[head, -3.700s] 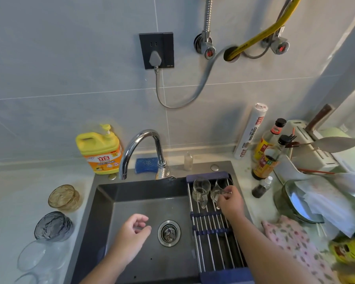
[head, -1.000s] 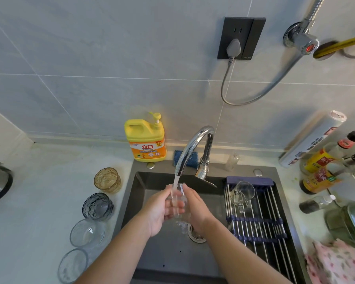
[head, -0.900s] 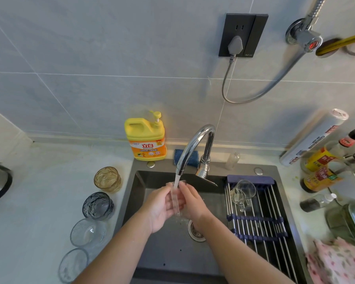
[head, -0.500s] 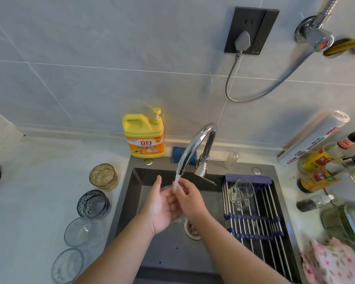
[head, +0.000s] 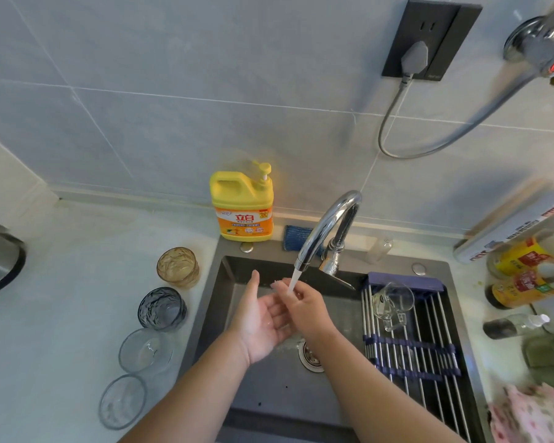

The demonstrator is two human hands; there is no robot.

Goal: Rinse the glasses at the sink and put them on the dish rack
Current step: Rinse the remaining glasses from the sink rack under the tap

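Now the small clear glass (head: 280,284) sits mostly hidden between both hands under the tap stream (head: 292,280); only its rim shows, where 1 s ago its body was visible. Left hand (head: 259,321) has opened flat, palm up, fingers no longer wrapped around it. Right hand (head: 304,306) pinches the glass. Two rinsed glasses (head: 392,303) lie on the dish rack (head: 410,343) over the sink (head: 269,401). Four tumblers (head: 162,310) stand on the counter, left.
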